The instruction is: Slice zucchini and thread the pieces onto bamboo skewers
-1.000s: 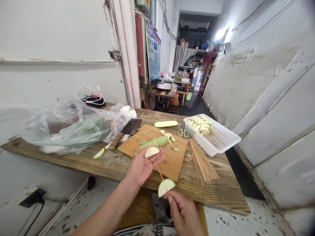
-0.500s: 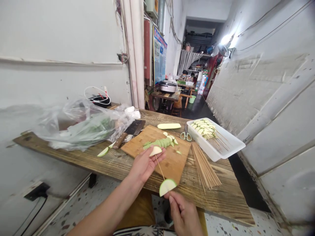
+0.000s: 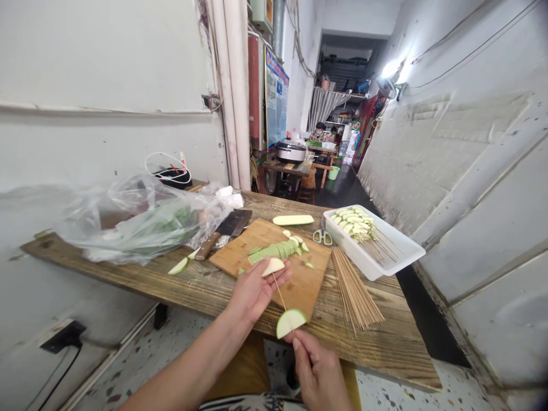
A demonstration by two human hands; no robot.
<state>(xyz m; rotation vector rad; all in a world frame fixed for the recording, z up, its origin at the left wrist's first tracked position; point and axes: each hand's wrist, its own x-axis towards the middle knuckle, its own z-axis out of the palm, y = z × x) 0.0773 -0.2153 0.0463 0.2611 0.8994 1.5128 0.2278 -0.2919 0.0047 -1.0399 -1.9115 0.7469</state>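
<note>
My left hand, palm up, holds a pale half-round zucchini slice at its fingers, over the near part of the cutting board. My right hand pinches a thin wooden skewer close to a second green-edged slice threaded on it. The skewer's far tip meets the slice in my left hand; whether it has pierced through is hard to tell. Behind my left fingers lies a row of cut slices on the board.
Right of the board is a fan of loose skewers. A white tray holds several filled skewers. Scissors and a long zucchini piece lie behind the board. Left are a cleaver and a plastic bag with greens.
Both hands keep nearly the same pose. The left hand and its slice have shifted very slightly right; the rest of the view moved only a little with the camera.
</note>
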